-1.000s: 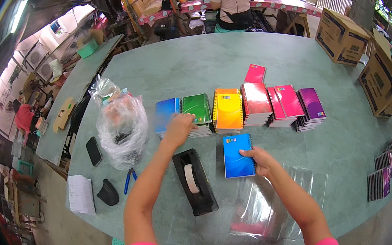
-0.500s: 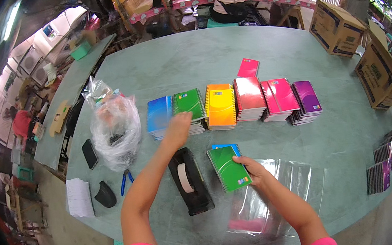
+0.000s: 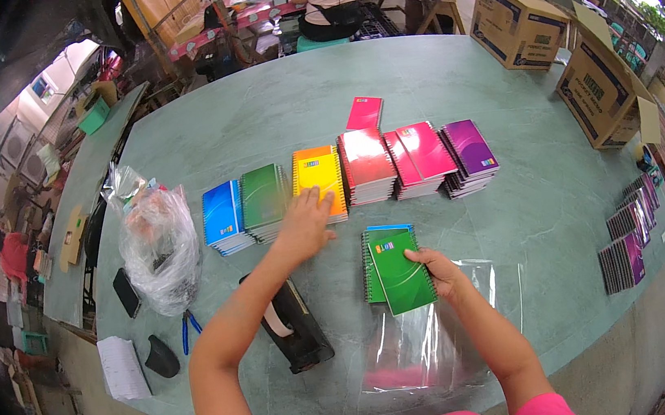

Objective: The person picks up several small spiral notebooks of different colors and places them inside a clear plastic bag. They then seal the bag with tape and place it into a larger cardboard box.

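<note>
My right hand (image 3: 443,275) is closed on a small bundle of spiral notebooks: a green notebook (image 3: 402,277) lies askew on another green one, and a blue edge shows behind them. My left hand (image 3: 306,225) rests with fingers stretched over the lower part of the yellow notebook (image 3: 319,174) on top of its stack. To its left stand the green notebook stack (image 3: 263,195) and the blue notebook stack (image 3: 223,212). To its right are a red notebook stack (image 3: 366,158), a pink notebook stack (image 3: 425,152) and a purple notebook stack (image 3: 469,149).
Clear plastic sheets (image 3: 415,354) lie below the bundle. A black tape dispenser (image 3: 301,326) sits beside my left forearm. Leftward are a plastic bag (image 3: 161,251), a phone (image 3: 126,292), blue-handled pliers (image 3: 191,330) and papers (image 3: 123,366). Cardboard boxes (image 3: 520,22) stand far right.
My left hand has moved right from the green stack to the yellow one. A second green notebook now lies in my right hand's bundle. The whole view has shifted.
</note>
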